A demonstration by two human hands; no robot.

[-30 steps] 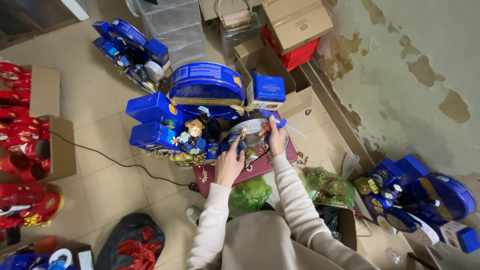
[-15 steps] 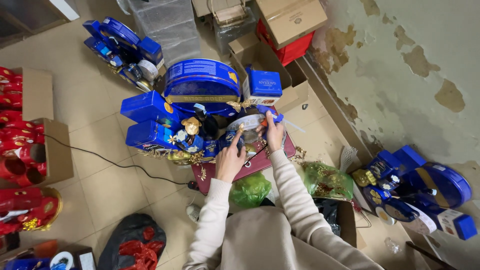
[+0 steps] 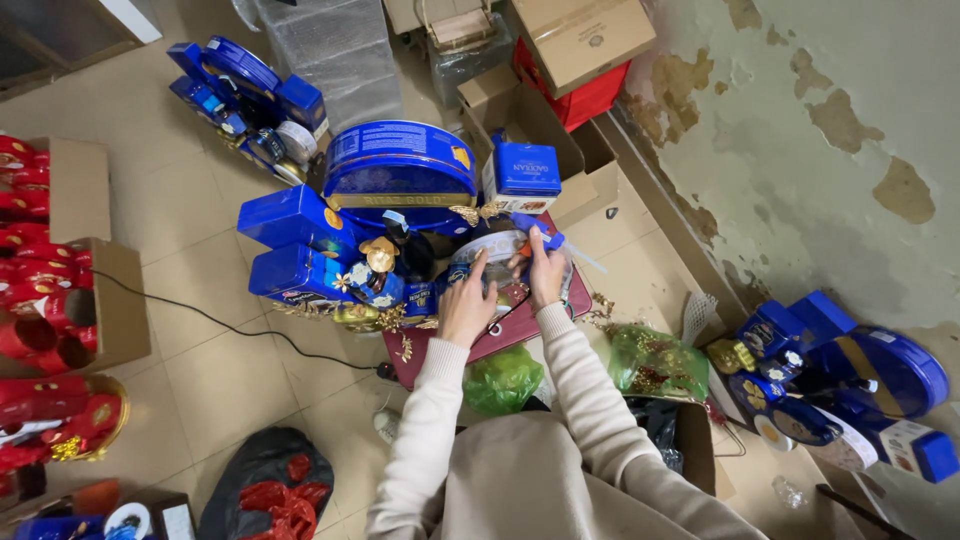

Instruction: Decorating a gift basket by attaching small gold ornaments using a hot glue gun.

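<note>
A gift arrangement stands on a maroon tray (image 3: 520, 330) on the floor. It has a large round blue tin (image 3: 400, 165), blue boxes (image 3: 295, 222), a small blue box (image 3: 527, 170), a dark bottle (image 3: 412, 252) and a gold flower ornament (image 3: 380, 254). My left hand (image 3: 468, 305) lies with spread fingers against a small round blue-and-white tin (image 3: 492, 248) at the front of the arrangement. My right hand (image 3: 546, 272) grips a small blue glue gun (image 3: 536, 228) just right of that tin. Cream sleeves cover both arms.
Similar blue arrangements stand at top left (image 3: 245, 90) and far right (image 3: 845, 375). Red gift items (image 3: 40, 300) fill cardboard boxes on the left. Cardboard boxes (image 3: 580, 40) and a red crate (image 3: 585, 98) stand behind. Green bags (image 3: 655, 362), a black cable (image 3: 230, 325) and a black bag (image 3: 262, 485) lie nearby.
Both hands stay at the front of the arrangement. My left hand has crept slightly up onto the small round tin. The view has drifted a little.
</note>
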